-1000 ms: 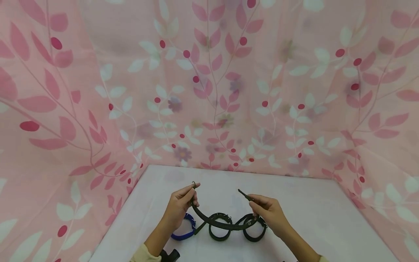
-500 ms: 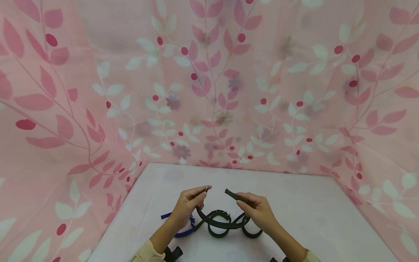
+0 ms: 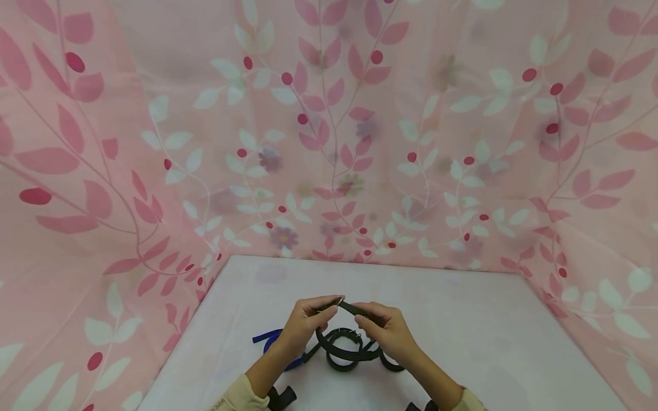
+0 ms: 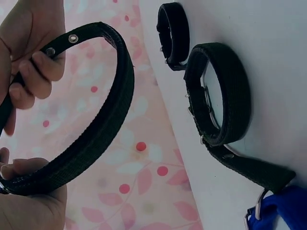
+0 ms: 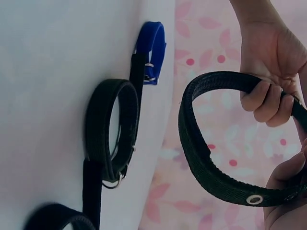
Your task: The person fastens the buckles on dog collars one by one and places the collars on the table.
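A dark green webbing collar (image 3: 346,355) bows down in a loop between both hands, held above the table. My left hand (image 3: 303,326) pinches its metal buckle end between thumb and fingers. With my right hand (image 3: 389,331) I grip the free strap end, whose tip meets the buckle; whether it has passed through cannot be made out. Metal eyelets (image 4: 73,39) show along the strap near the right fingers. Behind the loop, a second dark green collar (image 4: 240,96) stands buckled on its edge. Another dark collar (image 5: 55,218) lies beyond it, and a blue collar (image 3: 269,343) is by my left wrist.
The white tabletop (image 3: 462,308) stretches back to a pink leaf-print cloth (image 3: 329,171), which also hangs along both sides. A black device (image 3: 283,398) sits at my left wrist, and another at the right one (image 3: 414,407).
Both hands have come together, the left moving right and the right moving left. The strap tip has closed on the buckle, and the collar's hanging loop has narrowed.
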`<state>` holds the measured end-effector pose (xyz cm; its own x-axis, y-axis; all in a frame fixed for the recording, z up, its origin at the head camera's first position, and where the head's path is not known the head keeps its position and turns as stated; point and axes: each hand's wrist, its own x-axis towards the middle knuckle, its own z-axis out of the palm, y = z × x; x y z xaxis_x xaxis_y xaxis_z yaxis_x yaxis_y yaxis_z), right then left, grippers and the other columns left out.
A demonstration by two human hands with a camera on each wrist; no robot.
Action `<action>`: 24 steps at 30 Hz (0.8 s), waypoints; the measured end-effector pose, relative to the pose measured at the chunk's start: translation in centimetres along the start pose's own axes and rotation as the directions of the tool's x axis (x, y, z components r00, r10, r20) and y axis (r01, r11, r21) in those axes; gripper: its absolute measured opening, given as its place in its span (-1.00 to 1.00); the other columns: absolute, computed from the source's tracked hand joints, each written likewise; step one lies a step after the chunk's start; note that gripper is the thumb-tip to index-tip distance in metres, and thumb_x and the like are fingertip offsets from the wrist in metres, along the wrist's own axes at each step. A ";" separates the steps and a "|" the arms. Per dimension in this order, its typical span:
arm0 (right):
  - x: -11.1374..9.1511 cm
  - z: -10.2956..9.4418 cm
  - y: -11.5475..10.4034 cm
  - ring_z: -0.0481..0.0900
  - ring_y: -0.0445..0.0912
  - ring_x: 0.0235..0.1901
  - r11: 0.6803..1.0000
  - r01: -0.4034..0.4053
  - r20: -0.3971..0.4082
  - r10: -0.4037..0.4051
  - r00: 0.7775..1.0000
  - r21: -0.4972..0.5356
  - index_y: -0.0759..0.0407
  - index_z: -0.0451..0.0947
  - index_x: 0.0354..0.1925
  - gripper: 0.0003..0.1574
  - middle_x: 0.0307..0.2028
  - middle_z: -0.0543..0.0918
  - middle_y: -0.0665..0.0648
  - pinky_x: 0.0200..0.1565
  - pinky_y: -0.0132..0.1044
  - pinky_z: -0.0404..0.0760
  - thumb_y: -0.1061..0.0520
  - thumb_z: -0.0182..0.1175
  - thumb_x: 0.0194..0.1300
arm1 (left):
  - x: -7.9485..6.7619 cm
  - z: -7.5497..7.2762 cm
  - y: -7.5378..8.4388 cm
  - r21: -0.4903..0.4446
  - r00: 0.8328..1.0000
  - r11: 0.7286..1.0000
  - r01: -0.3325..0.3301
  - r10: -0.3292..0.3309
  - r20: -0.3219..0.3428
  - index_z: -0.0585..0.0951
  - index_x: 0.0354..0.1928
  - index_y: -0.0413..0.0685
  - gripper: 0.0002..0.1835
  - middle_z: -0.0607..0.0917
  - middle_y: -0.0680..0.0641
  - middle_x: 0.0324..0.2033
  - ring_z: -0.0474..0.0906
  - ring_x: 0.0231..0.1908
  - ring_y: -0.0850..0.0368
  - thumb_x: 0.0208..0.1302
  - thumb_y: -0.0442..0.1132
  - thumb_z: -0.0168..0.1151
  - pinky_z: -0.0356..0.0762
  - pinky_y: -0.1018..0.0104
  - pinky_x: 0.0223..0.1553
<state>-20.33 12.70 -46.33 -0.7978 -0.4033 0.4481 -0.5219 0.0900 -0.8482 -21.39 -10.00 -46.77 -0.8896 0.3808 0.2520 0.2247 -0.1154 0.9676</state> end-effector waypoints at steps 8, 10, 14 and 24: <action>0.3 0.6 0.2 0.47 -0.29 -0.52 1.000 -0.029 -0.002 0.029 1.000 0.011 0.33 0.61 0.08 -0.68 -0.39 0.64 0.32 -0.51 -0.36 0.56 0.26 0.17 0.40 | 0.0 0.9 -0.1 0.054 0.999 0.998 -0.015 0.017 -0.029 0.64 0.11 -0.23 -0.66 0.60 0.06 -0.35 0.34 -0.53 0.28 0.35 -0.24 0.26 0.36 0.44 -0.50; 0.4 0.7 0.3 0.48 -0.29 -0.53 0.999 -0.046 -0.008 0.046 0.999 0.013 0.34 0.60 0.08 -0.68 -0.38 0.65 0.36 -0.50 -0.37 0.57 0.25 0.17 0.41 | 0.1 1.1 -0.1 0.046 0.998 0.999 -0.006 0.009 -0.054 0.65 0.12 -0.19 -0.66 0.59 0.06 -0.36 0.35 -0.51 0.27 0.35 -0.24 0.26 0.37 0.45 -0.48; 0.5 1.0 0.5 0.47 -0.29 -0.53 0.998 -0.055 -0.011 0.056 0.998 0.038 0.36 0.60 0.07 -0.68 -0.35 0.65 0.46 -0.49 -0.39 0.57 0.24 0.17 0.41 | 0.1 1.3 -0.2 0.019 0.996 1.000 -0.001 0.003 -0.089 0.66 0.11 -0.13 -0.68 0.58 0.08 -0.32 0.36 -0.43 0.26 0.37 -0.22 0.25 0.40 0.47 -0.44; 0.6 1.9 0.4 0.61 -0.28 -0.37 0.999 -0.025 -0.022 0.026 0.999 0.043 0.32 0.55 0.15 -0.62 -0.22 0.72 0.32 -0.30 -0.39 0.66 0.25 0.19 0.39 | 0.1 2.0 -0.4 -0.058 0.992 0.997 0.056 -0.062 -0.106 0.67 0.06 -0.21 -0.66 0.57 0.04 -0.24 0.35 -0.38 0.24 0.33 -0.17 0.30 0.38 0.46 -0.47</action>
<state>-20.50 10.72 -46.96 -0.8177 -0.3805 0.4321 -0.4882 0.0604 -0.8706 -20.73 -8.10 -47.06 -0.9390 0.2880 0.1881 0.1509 -0.1465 0.9776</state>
